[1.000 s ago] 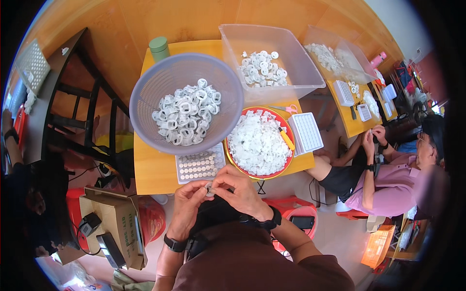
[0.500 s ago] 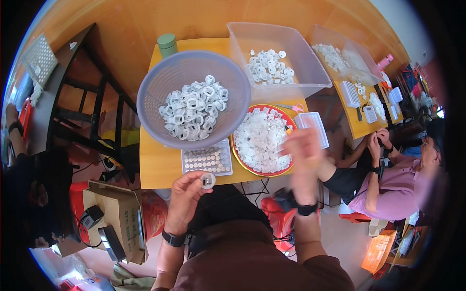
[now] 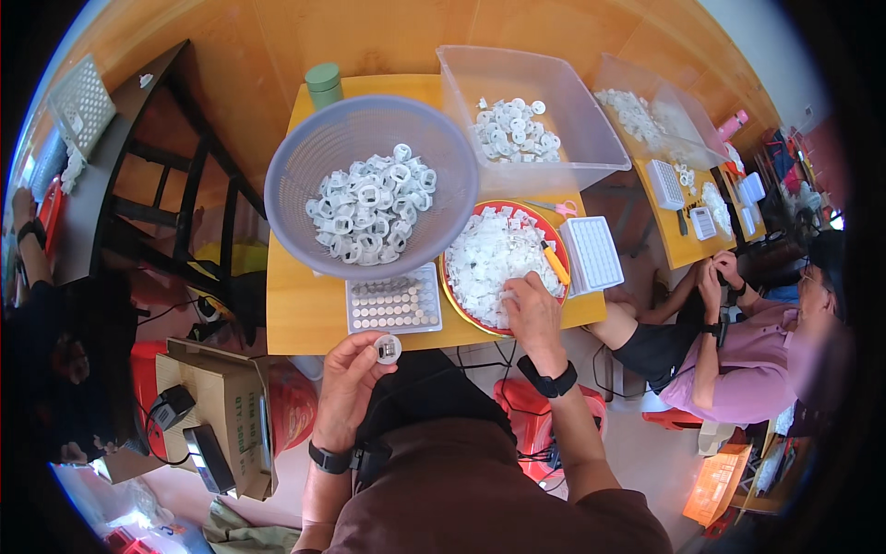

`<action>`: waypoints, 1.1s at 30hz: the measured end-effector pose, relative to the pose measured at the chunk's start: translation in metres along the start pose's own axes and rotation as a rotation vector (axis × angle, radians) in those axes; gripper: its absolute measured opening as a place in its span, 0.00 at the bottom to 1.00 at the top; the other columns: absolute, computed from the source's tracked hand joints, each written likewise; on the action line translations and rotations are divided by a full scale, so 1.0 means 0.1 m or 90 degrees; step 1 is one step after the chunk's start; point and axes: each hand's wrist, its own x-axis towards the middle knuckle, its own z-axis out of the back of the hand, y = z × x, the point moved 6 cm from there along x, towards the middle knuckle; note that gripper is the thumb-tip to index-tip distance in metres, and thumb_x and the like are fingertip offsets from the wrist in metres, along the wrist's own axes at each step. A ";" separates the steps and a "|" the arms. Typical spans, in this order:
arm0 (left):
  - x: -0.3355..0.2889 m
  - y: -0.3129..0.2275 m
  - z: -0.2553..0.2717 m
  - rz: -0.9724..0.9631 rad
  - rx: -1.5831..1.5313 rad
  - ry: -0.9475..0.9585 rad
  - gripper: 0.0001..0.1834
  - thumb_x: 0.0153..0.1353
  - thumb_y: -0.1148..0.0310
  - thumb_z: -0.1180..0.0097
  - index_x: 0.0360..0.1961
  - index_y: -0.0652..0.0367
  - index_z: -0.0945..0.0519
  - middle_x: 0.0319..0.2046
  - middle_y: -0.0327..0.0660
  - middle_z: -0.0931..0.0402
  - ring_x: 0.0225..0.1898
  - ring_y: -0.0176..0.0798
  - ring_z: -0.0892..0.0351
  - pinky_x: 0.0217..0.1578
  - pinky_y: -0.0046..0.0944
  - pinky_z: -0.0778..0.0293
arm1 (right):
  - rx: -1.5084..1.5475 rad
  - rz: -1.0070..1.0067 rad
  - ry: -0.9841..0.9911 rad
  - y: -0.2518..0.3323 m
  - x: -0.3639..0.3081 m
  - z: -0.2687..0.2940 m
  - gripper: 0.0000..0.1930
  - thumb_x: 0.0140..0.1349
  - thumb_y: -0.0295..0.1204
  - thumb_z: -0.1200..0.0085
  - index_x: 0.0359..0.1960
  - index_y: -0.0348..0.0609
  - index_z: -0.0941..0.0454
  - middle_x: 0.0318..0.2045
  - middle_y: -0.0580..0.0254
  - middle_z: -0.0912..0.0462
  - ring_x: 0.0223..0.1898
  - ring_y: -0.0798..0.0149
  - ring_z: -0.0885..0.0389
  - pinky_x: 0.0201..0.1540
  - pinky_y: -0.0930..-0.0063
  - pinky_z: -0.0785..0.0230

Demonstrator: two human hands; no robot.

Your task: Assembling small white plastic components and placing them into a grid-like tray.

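Observation:
Near the table's front edge, my left hand (image 3: 351, 380) is closed in a pinch on a round white plastic part (image 3: 388, 349), which has a dark, metallic-looking middle. My right hand (image 3: 537, 319) reaches into a red basin (image 3: 448, 291) heaped with small translucent white plastic pieces (image 3: 489, 263). Its fingertips are pressed together on the pile, and whatever is between them is hidden. Beside that hand, a tool with a yellow handle (image 3: 556, 262) rests across the basin's right side. A tray (image 3: 434, 323) holding rows of small round discs (image 3: 397, 309) stands left of the basin.
A grey-purple colander (image 3: 281, 208) of white ring-shaped parts overhangs the tray. Behind are a clear bin (image 3: 591, 120), a green canister (image 3: 323, 85) and pink scissors (image 3: 565, 209). A white compartment tray (image 3: 592, 254) lies right of the basin. A co-worker (image 3: 738, 355) sits at right.
My right hand has come left and down from the basin's right side onto the pile. The yellow handle and white compartment tray, partly covered before, now show. My left hand still holds the round part.

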 end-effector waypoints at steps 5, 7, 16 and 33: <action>0.01 0.07 -0.04 0.024 -0.025 0.006 0.10 0.61 0.73 0.50 0.43 0.65 0.25 0.38 0.43 0.23 0.38 0.34 0.22 0.38 0.32 0.22 | 0.054 -0.036 0.005 -0.12 -0.02 -0.01 0.09 0.46 0.21 0.43 0.32 0.41 0.23 0.24 0.61 0.28 0.23 0.62 0.24 0.27 0.71 0.33; 0.00 0.09 -0.04 0.029 -0.033 0.007 0.10 0.61 0.73 0.50 0.43 0.65 0.25 0.38 0.43 0.23 0.38 0.35 0.22 0.38 0.33 0.22 | 0.209 -0.064 -0.007 -0.13 -0.02 0.02 0.07 0.48 0.21 0.43 0.32 0.41 0.23 0.24 0.61 0.24 0.24 0.63 0.22 0.27 0.72 0.33; -0.01 0.23 -0.13 0.111 -0.091 0.063 0.15 0.62 0.68 0.50 0.47 0.65 0.27 0.38 0.44 0.23 0.36 0.36 0.21 0.39 0.34 0.22 | 0.828 -0.272 0.205 0.44 -0.19 -0.12 0.05 0.54 0.19 0.46 0.33 0.34 0.25 0.25 0.61 0.20 0.27 0.69 0.19 0.32 0.79 0.26; -0.05 0.09 0.00 0.079 -0.129 0.053 0.14 0.62 0.69 0.50 0.47 0.65 0.27 0.40 0.41 0.25 0.39 0.33 0.23 0.41 0.32 0.22 | 0.913 -0.223 0.346 1.00 -0.28 -0.33 0.09 0.57 0.21 0.47 0.40 0.34 0.25 0.30 0.64 0.22 0.28 0.73 0.23 0.31 0.82 0.30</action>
